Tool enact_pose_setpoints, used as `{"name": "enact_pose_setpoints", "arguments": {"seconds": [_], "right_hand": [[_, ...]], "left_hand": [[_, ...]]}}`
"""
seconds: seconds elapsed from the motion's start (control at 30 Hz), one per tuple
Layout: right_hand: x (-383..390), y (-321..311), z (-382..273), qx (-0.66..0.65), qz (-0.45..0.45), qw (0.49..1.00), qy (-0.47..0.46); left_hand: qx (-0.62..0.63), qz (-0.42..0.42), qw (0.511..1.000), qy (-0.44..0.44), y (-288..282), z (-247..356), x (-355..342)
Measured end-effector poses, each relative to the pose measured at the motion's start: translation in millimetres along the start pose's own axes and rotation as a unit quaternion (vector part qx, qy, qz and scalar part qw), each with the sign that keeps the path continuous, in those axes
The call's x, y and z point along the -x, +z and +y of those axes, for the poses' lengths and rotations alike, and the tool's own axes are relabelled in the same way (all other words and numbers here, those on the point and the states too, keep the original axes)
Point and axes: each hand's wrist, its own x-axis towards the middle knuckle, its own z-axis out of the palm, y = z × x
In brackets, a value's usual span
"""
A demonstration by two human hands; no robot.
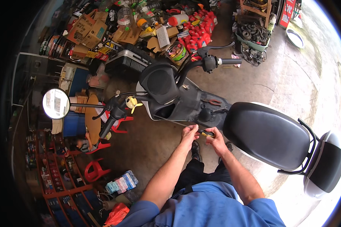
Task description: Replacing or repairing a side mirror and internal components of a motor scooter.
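An electric scooter stands crosswise in front of me, its black seat (pixel 267 134) at the right and its handlebars at the left. My left hand (pixel 189 135) is closed around the front part of a screwdriver (pixel 207 133). The thin shaft runs out to the left, along the near edge of the scooter's black footboard (pixel 191 109). My right hand (pixel 216 140) grips the black and yellow handle. Whether the tip touches the scooter I cannot tell. On the footboard lie pliers (pixel 213 101) with red handles.
Cardboard boxes (pixel 88 33), bottles and red containers (pixel 201 30) are piled beyond the scooter. A tub of metal parts (pixel 255 34) stands at the far right. On the left are a round mirror (pixel 56 103), a red stool (pixel 95 170), shelves, and a person (pixel 86 143) by a round table.
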Motion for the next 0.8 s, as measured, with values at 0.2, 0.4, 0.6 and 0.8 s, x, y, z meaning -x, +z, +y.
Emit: {"name": "enact_pose_setpoints", "arguments": {"seconds": [0.2,0.4,0.6,0.8], "right_hand": [[-5,-11,-22,-0.106,-0.049,0.971,0.209],[-5,1,6,-0.076,0.001,0.997,0.027],[-9,-7,-5,-0.121,-0.034,0.983,0.134],[-8,-10,-27,-0.138,-0.041,0.965,0.22]], "left_hand": [[-0.01,-0.005,1.0,0.009,-4,-3,0],[-0.005,0.004,1.0,0.0,-1,0,3],[-0.009,-0.016,1.0,-0.005,0,1,1],[0.001,-0.011,1.0,0.01,-3,1,-1]]}}
